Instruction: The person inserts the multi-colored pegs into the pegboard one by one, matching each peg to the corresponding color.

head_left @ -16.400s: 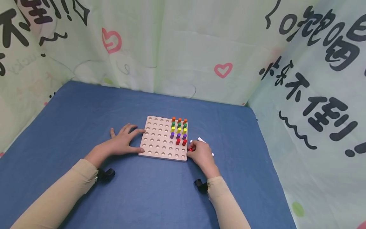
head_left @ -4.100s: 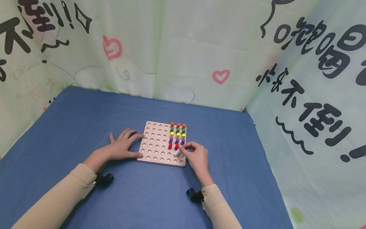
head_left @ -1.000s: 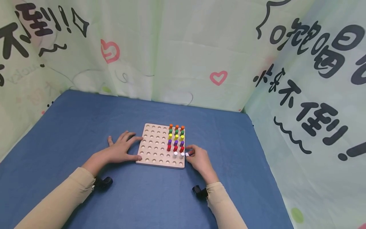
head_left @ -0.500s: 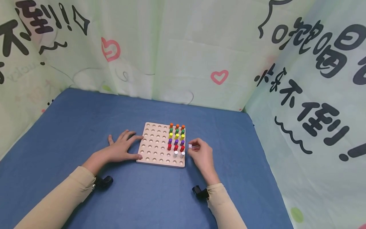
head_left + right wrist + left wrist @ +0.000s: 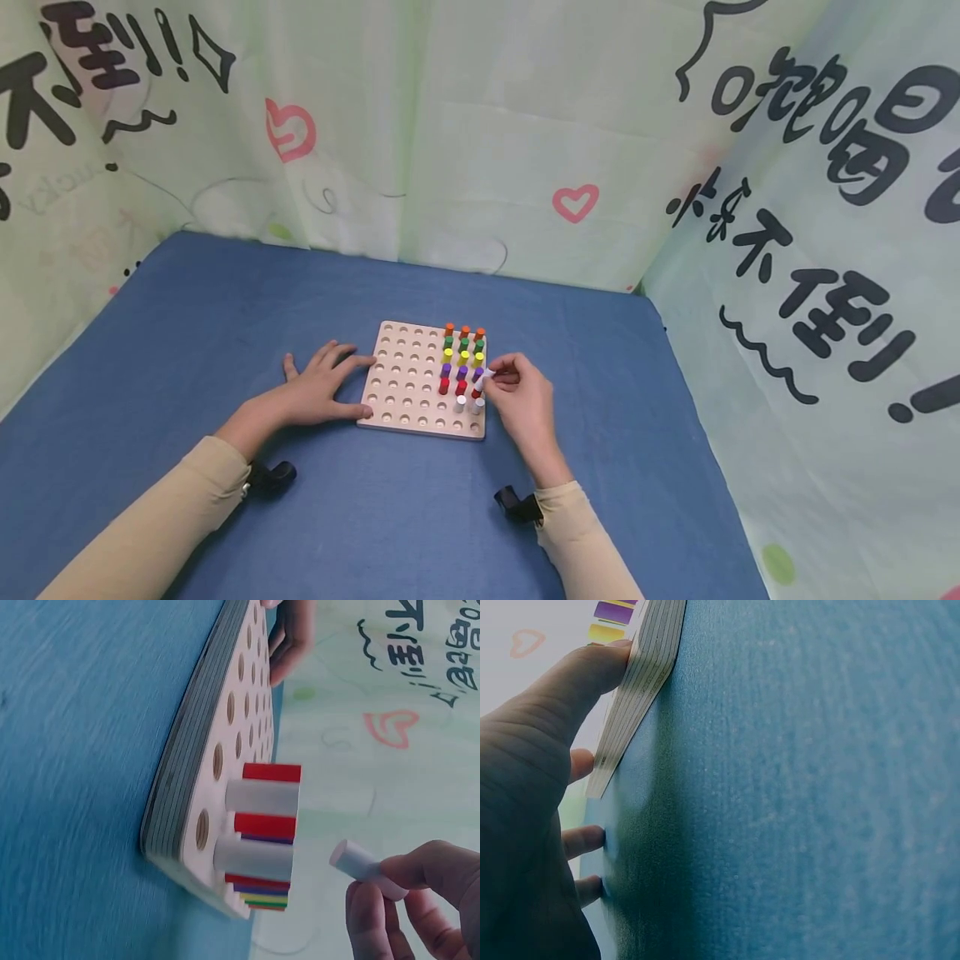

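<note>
A pale wooden peg board [image 5: 422, 432] with rows of round holes lies on the table. My left hand [image 5: 315, 390] rests at its left side, fingers spread, thumb and forefinger touching the edge. Between thumb and fingers, my right hand [image 5: 527, 407] pinches a white peg [image 5: 358, 862], tilted and held above the board's right side, apart from the holes. Two white pegs [image 5: 261, 796] stand upright in the board. Behind them are rows of red [image 5: 444, 387], purple [image 5: 446, 370], yellow [image 5: 447, 356], green [image 5: 448, 342] and orange pegs [image 5: 450, 329].
A blue cloth [image 5: 360, 517] covers the table. Pale curtains [image 5: 480, 125] with dark writing and hearts enclose the back and sides. Dark wrist cameras [image 5: 517, 505] sit under both sleeves.
Since the oldest frame, a third red peg and two white pegs have come to stand in the board. In the last half second my right hand moved left over the board with another white peg.
</note>
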### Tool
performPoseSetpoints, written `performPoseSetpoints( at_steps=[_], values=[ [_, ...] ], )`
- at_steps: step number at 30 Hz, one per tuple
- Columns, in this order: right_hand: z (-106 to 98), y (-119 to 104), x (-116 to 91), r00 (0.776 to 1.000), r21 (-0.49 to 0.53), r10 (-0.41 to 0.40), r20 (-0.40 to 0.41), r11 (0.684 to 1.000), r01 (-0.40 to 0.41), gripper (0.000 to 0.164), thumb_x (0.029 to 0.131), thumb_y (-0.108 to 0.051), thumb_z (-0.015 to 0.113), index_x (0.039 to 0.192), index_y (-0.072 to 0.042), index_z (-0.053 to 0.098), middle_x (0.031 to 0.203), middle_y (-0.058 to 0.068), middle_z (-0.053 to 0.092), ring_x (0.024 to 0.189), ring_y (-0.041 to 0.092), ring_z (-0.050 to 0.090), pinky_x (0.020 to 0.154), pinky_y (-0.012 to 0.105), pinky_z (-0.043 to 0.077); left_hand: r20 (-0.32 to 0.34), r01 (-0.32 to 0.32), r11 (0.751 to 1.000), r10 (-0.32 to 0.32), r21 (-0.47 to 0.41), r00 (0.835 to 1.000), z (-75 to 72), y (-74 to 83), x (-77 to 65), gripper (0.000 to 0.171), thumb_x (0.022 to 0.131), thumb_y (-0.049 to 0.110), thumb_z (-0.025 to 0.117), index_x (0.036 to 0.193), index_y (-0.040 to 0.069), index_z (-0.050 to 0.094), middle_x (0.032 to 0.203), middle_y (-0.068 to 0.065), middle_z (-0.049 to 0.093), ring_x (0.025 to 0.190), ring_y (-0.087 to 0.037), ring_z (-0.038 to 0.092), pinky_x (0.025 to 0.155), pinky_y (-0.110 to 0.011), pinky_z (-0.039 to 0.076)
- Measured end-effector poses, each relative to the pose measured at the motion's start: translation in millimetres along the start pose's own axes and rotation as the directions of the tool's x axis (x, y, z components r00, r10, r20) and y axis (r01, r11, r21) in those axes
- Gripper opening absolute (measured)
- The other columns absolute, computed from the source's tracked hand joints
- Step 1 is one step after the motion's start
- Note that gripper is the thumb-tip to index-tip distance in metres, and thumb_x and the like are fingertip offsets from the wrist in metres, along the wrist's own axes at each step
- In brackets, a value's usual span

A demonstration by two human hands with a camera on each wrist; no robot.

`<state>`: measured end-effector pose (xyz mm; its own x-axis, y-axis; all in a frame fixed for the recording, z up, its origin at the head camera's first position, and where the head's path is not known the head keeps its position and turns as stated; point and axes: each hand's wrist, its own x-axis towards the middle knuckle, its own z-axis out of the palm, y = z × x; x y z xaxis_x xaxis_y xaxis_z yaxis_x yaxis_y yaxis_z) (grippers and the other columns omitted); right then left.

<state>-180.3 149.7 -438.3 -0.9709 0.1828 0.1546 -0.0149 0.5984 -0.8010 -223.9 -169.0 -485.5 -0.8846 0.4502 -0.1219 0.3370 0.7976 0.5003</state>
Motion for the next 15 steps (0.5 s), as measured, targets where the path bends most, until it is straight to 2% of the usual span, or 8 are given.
performPoseSetpoints(
  at_steps=[8,15],
  values=[
    [10,-7,-4,0.999,0.029,-0.025,0.038,0.999,0.024,0.008,0.091,-0.012,0.079,0.096,-0.01,0.073,0.091,0.005,0.074,0.082,0.016,0.072,0.074,0.034,0.061,0.007,0.014,1.0,-0.014,0.005,1.0,-0.7,1.4,0.0,0.088,0.087,0.069,0.07,0.159,0.03,0.04,0.167,-0.02,0.024,0.156,-0.053,0.006,0.1,-0.091,-0.008],
    [19,-4,-5,0.995,-0.048,-0.029,0.094,0.998,0.034,0.006,0.09,-0.016,0.082,0.091,-0.015,0.076,0.085,0.0,0.072,0.077,0.014,0.063,0.064,0.026,0.051,0.003,0.011,1.0,-0.011,0.011,1.0,0.8,-0.4,1.0,0.087,0.087,0.069,0.07,0.159,0.03,0.04,0.167,-0.02,0.024,0.156,-0.052,0.006,0.1,-0.091,-0.008]
  ],
)
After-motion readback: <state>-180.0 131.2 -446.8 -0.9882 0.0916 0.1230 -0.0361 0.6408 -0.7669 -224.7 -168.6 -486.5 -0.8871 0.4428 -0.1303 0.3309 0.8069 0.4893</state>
